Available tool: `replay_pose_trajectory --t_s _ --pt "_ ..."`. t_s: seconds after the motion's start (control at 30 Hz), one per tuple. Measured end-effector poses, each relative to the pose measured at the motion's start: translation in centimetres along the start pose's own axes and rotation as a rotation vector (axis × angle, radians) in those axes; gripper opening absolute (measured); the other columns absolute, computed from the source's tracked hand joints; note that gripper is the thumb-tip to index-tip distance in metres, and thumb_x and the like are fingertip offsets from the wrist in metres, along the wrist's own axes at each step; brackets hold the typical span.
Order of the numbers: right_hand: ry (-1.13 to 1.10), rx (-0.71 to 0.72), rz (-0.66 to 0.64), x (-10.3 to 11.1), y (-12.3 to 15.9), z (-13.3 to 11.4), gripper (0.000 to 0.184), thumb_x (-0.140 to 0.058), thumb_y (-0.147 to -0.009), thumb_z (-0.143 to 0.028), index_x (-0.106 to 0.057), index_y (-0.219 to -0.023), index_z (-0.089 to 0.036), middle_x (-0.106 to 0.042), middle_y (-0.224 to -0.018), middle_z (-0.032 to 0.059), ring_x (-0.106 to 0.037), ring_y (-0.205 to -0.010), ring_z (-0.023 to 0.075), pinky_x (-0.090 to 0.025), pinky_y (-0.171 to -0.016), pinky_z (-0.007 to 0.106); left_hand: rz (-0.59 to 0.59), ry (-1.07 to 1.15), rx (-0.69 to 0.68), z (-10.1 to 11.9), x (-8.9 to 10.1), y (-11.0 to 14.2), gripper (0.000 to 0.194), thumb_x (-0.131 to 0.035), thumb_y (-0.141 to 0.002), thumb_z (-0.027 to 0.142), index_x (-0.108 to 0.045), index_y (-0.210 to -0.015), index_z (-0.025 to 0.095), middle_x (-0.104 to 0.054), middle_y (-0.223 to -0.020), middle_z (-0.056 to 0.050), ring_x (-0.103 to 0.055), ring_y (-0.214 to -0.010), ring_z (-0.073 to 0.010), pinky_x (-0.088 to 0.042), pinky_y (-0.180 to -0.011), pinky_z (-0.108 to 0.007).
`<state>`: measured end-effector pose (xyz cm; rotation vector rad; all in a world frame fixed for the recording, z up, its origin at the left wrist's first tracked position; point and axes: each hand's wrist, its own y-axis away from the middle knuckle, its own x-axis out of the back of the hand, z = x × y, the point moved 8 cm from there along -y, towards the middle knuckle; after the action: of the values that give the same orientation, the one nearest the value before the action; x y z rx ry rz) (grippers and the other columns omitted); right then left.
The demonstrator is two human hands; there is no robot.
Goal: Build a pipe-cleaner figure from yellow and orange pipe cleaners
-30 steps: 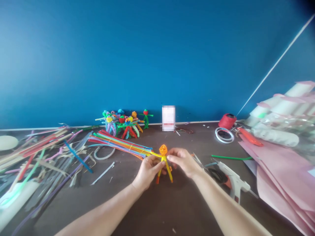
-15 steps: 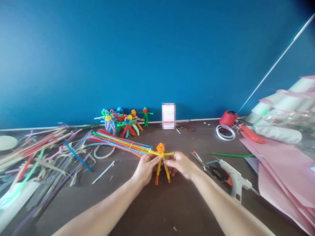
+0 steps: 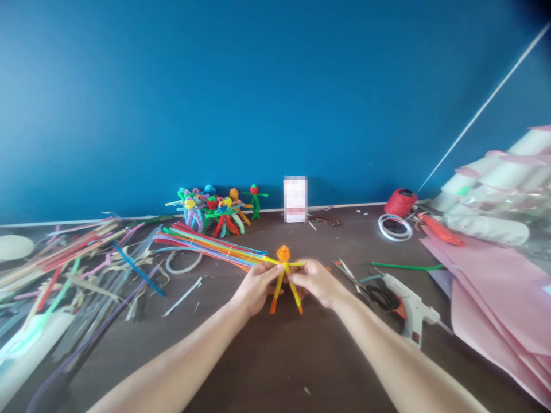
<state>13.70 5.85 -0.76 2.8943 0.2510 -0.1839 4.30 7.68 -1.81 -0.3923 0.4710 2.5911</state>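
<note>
The pipe-cleaner figure (image 3: 284,267) is located at the centre of the desk (image 3: 275,367), between the left hand (image 3: 256,287) and the right hand (image 3: 319,284). Its long axis runs from head to feet, nearly vertical in the view: the orange head points up toward the blue wall (image 3: 275,103), and the two yellow legs diverge downward, their orange tips directed toward the wearer. The yellow arms extend crosswise, one to each side. Left hand: closed, with the thumb pressed against the torso and the fingers behind. Right hand: closed in a light pinch, with the thumb at the top of the adjacent leg and the forefinger at the outstretched arm. Whether the feet touch the desk cannot be determined. The bundle of stems (image 3: 215,245) lies obliquely beyond the left hand; the scissors (image 3: 348,272) and the glue gun (image 3: 411,307) lie to the right of the right hand.
</note>
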Motion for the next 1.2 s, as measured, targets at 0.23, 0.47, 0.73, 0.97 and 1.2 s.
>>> replay_pose_trajectory --t_s 0.23,0.47,0.73,0.97,1.2 --pt "-0.013 0.082 0.002 0.3 -0.1 -0.5 0.019 -0.062 -0.067 -0.031 -0.057 -0.073 -0.013 -0.056 -0.052 -0.0042 -0.045 -0.037 0.0059 -0.038 -0.035 0.018 -0.007 0.043 0.034 -0.5 0.1 -0.2 0.028 -0.061 -0.070 0.034 -0.062 -0.086 0.010 -0.062 -0.071 -0.006 -0.056 -0.060 -0.0122 -0.044 -0.048 -0.020" --pt "0.028 0.074 0.009 0.4 -0.1 -0.4 0.019 -0.061 -0.069 -0.032 -0.056 -0.074 -0.015 -0.052 -0.050 -0.0050 -0.045 -0.036 0.0060 -0.037 -0.034 0.017 -0.091 -0.037 -0.002 -0.3 -0.6 -0.1 0.032 -0.062 -0.070 0.032 -0.061 -0.094 0.012 -0.063 -0.066 -0.005 -0.058 -0.060 -0.0118 -0.044 -0.055 -0.020" --pt "0.108 0.091 -0.043 0.1 -0.1 -0.4 0.020 -0.059 -0.072 -0.033 -0.060 -0.082 -0.016 -0.059 -0.060 -0.0013 -0.046 -0.041 0.0073 -0.037 -0.035 0.017 -0.012 -0.017 -0.144 0.4 -0.5 0.1 0.031 -0.066 -0.067 0.033 -0.061 -0.089 0.012 -0.060 -0.063 -0.001 -0.054 -0.056 -0.0100 -0.042 -0.058 -0.021" --pt "0.110 0.141 0.042 0.5 -0.6 -0.3 0.027 -0.060 -0.071 -0.039 -0.062 -0.085 -0.016 -0.053 -0.048 -0.0036 -0.045 -0.040 0.0086 -0.032 -0.038 0.019 0.032 -0.005 -0.224 0.5 -0.2 0.0 0.033 -0.067 -0.065 0.036 -0.059 -0.087 0.012 -0.059 -0.068 -0.003 -0.054 -0.058 -0.0106 -0.042 -0.056 -0.022" --pt "0.171 0.183 -0.007 -0.6 0.0 -1.6 0.033 -0.061 -0.068 -0.047 -0.063 -0.079 -0.015 -0.055 -0.052 -0.0016 -0.044 -0.042 0.0088 -0.032 -0.040 0.021 0.056 0.008 -0.246 0.4 -0.1 0.0 0.034 -0.062 -0.067 0.045 -0.061 -0.067 0.010 -0.055 -0.054 -0.001 -0.048 -0.048 -0.0085 -0.038 -0.050 -0.021"
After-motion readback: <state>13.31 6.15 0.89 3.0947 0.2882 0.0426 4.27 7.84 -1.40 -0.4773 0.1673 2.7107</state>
